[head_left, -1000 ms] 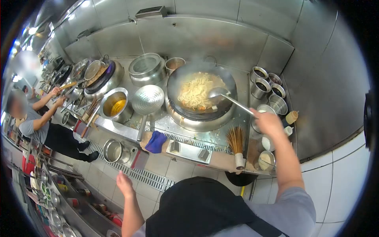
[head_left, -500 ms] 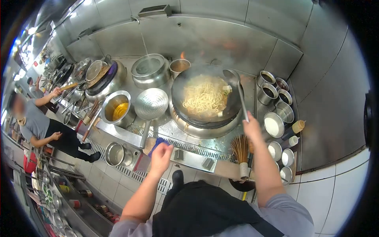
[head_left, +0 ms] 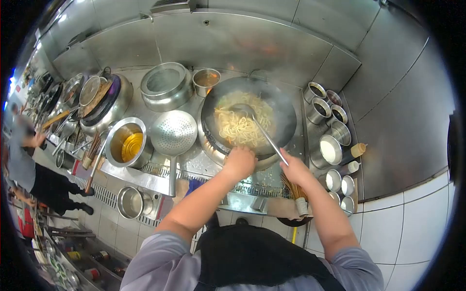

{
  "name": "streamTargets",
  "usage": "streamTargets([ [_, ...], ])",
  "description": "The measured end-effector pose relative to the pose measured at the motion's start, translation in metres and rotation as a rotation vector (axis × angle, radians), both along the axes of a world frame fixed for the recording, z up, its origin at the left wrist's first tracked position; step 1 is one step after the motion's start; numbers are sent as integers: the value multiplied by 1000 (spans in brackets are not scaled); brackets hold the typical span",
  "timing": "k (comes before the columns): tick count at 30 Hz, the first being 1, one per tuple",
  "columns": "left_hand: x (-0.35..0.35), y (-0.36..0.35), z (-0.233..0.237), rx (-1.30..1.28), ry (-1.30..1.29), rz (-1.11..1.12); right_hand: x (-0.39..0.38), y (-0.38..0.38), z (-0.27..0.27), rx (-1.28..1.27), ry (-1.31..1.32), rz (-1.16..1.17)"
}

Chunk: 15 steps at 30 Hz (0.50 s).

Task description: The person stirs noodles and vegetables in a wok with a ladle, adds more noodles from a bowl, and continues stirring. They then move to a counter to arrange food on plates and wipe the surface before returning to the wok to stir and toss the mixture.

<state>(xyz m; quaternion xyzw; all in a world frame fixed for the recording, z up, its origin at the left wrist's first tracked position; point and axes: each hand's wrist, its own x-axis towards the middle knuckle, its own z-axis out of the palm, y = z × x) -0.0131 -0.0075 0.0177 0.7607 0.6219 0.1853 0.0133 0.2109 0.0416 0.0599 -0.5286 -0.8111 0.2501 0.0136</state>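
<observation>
A blackened wok [head_left: 285,114] stands on the burner with thick pale noodles [head_left: 239,129] steaming in it. At its near rim is my left hand [head_left: 241,163], fingers closed on the wok's edge; whether a handle or cloth lies under them is hidden. My right hand [head_left: 296,169] grips the end of a long metal ladle [head_left: 268,137], whose bowl rests among the noodles. Left of the wok lies a large perforated strainer [head_left: 174,132], its handle toward me. A blue cloth [head_left: 194,186] sits on the counter's front edge, partly behind my left forearm.
A pot of yellow oil [head_left: 113,145], a lidded steel pot [head_left: 166,99] and a small pot [head_left: 206,82] stand leftward. Seasoning tins [head_left: 332,151] and squeeze bottles [head_left: 353,153] line the right side. A bamboo brush [head_left: 297,196] lies near my right wrist. Another person [head_left: 36,169] stands far left.
My left hand has moved from above the blue cloth to the wok's near rim. The ladle's bowl has gone from the wok's right edge into the noodles. My view has shifted right.
</observation>
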Motion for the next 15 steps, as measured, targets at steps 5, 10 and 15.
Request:
streamTargets([
  [5,4,0,-11,-136,-87,-42,18,-19,71,34,-400,-47],
  [10,3,-5,4,-111,-111,-87,-24,-36,28,19,-373,-97],
  [15,-3,-5,-8,41,-100,-76,18,-23,57,39,-167,-99],
])
